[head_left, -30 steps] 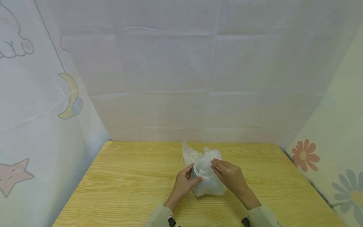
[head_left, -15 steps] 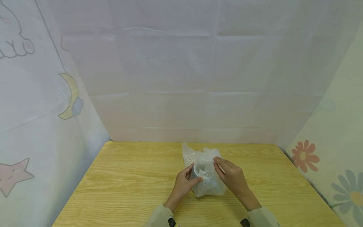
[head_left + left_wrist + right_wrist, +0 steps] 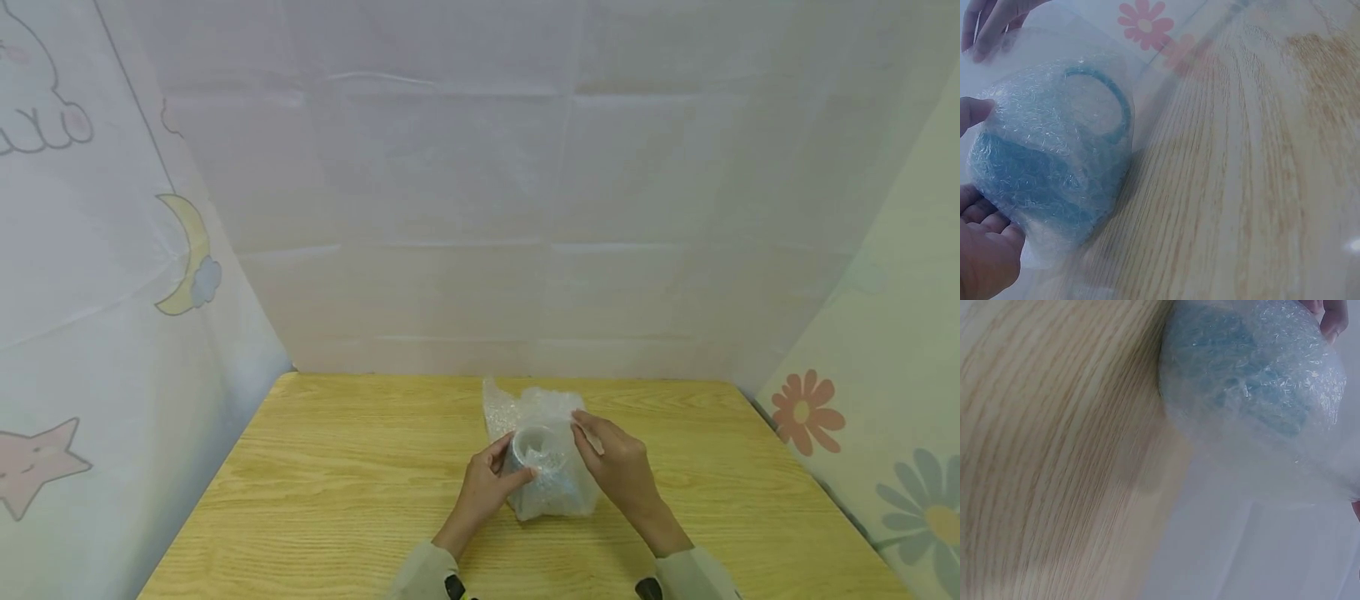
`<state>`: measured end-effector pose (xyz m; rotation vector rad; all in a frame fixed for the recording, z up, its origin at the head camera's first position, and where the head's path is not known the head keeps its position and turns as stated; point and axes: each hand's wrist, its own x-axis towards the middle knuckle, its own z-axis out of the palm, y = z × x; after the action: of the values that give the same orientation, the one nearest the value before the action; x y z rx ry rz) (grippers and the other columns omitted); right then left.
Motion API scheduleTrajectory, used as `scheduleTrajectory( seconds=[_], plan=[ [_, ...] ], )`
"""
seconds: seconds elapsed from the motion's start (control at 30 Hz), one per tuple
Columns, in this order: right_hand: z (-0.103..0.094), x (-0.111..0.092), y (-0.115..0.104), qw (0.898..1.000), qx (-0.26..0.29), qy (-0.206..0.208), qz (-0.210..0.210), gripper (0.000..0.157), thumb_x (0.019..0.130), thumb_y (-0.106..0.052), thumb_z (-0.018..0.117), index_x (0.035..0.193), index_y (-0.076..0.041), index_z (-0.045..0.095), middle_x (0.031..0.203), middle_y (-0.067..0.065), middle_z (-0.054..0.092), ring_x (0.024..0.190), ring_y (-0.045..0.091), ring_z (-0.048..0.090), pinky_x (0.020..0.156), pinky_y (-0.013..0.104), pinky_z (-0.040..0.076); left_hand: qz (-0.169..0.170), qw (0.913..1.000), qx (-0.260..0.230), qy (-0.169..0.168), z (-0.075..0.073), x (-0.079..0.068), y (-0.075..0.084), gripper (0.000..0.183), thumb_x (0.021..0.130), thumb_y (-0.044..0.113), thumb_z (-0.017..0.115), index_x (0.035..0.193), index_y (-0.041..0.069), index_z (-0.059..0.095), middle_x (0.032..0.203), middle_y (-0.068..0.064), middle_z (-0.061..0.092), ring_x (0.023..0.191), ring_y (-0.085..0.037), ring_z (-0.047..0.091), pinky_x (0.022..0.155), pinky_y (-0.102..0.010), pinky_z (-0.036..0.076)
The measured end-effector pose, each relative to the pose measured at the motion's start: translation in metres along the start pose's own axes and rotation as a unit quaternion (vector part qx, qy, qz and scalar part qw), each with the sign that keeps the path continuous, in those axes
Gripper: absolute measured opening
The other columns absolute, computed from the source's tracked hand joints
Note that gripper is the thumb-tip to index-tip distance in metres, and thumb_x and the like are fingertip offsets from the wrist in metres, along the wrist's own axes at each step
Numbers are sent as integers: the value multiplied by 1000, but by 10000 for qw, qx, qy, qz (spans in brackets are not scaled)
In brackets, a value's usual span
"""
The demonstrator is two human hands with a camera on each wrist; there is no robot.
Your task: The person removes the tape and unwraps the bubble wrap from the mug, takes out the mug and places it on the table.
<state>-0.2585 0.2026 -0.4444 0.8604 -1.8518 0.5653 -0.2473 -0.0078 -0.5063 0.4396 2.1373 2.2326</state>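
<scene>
A blue mug point(image 3: 1022, 164) stands on the table inside clear bubble wrap point(image 3: 558, 496); its curved handle point(image 3: 1124, 109) shows through the plastic in the left wrist view. In the head view its round opening faces up, with some wrap pushed into it. My left hand point(image 3: 483, 487) grips the wrapped mug from the left, thumb at the near side of the rim and fingers round the far side. Beyond the rim on the right, my right hand point(image 3: 618, 458) pinches the edge of the loose upper flap between thumb and fingers, drawing it upright behind the opening.
The wooden table point(image 3: 337, 475) stretches out to both sides. A pointed tail of wrap point(image 3: 498, 408) sticks up behind the mug at the left. Pale sheets hang behind and beside the table, the right one printed with flowers point(image 3: 808, 412).
My right hand has moved slightly right and up with the flap, which has spread out and back from the mug's opening, so the rim shows more. The left hand has stayed in place.
</scene>
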Motion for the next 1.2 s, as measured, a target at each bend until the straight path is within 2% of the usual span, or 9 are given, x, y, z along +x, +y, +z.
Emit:
scheduleTrajectory(
  seconds=[0.2, 0.4, 0.5, 0.73, 0.83, 0.97, 1.1, 1.17, 1.2],
  plan=[
    [2, -3, 3, 9998, -39, 172, 91, 31, 101, -22, 55, 93, 6, 65, 90, 15, 71, 63, 23, 68, 51, 28, 56, -63, 10000, 47, -56, 0, -6, 22, 70, 85, 10, 75, 140, -13, 39, 141, -29, 43, 130, -39, 42, 106, -49, 34],
    [1, -5, 4, 9996, -200, 180, 28, 33, 103, -22, 51, 95, 6, 69, 88, 16, 71, 69, 27, 70, 52, 32, 56, -94, 10000, -15, -7, -1, 0, -3, 72, 85, 14, 76, 143, -7, 40, 145, -23, 41, 133, -34, 39, 107, -44, 34],
    [-1, -4, 2, 9998, -183, 84, -20, 35, 104, -20, 47, 93, 3, 71, 94, 17, 71, 76, 30, 70, 55, 32, 57, -128, 9999, -69, -24, -1, 0, -3, 72, 85, 15, 76, 143, -6, 39, 146, -22, 39, 134, -33, 38, 107, -43, 34],
    [-5, -5, 0, 9997, -21, -233, 104, 42, 106, -20, 38, 98, 1, 73, 106, 20, 68, 83, 35, 69, 60, 30, 57, -56, 9999, -110, -51, -1, -7, 21, 70, 85, 11, 75, 140, -12, 39, 143, -28, 41, 132, -39, 39, 107, -49, 33],
    [-6, -5, 0, 9994, 42, -267, 221, 44, 106, -21, 37, 100, 1, 73, 108, 20, 67, 86, 35, 69, 64, 31, 57, -4, 10000, -69, -64, -1, -10, 30, 69, 85, 10, 75, 139, -14, 39, 141, -29, 42, 131, -41, 40, 106, -50, 33],
    [-7, -6, 1, 9993, 128, -143, 311, 45, 107, -21, 36, 100, 3, 73, 105, 22, 67, 85, 35, 68, 69, 24, 57, -30, 9999, -104, -67, -1, -12, 35, 69, 85, 10, 75, 140, -14, 39, 142, -29, 41, 132, -41, 39, 107, -50, 33],
    [-7, -9, 3, 9984, 267, 109, 486, 32, 104, -12, 47, 100, 6, 72, 101, 22, 67, 81, 34, 68, 73, 12, 52, -110, 9998, -135, -65, -1, -11, 34, 69, 85, 10, 75, 139, -14, 39, 143, -29, 40, 132, -40, 38, 107, -49, 31],
    [-8, -9, 5, 9974, 326, 238, 598, 16, 95, 2, 58, 100, 7, 72, 100, 22, 67, 82, 35, 68, 77, 9, 49, -99, 9998, -141, -57, -1, -10, 30, 69, 85, 9, 75, 139, -14, 39, 143, -29, 40, 132, -41, 38, 107, -49, 31],
    [-8, -10, 5, 9968, 357, 286, 654, 15, 89, 9, 62, 100, 7, 72, 100, 22, 68, 82, 36, 68, 78, 9, 48, -96, 9998, -144, -51, -1, -9, 26, 69, 85, 9, 75, 139, -14, 39, 143, -29, 40, 132, -41, 38, 107, -50, 31]
  ],
)
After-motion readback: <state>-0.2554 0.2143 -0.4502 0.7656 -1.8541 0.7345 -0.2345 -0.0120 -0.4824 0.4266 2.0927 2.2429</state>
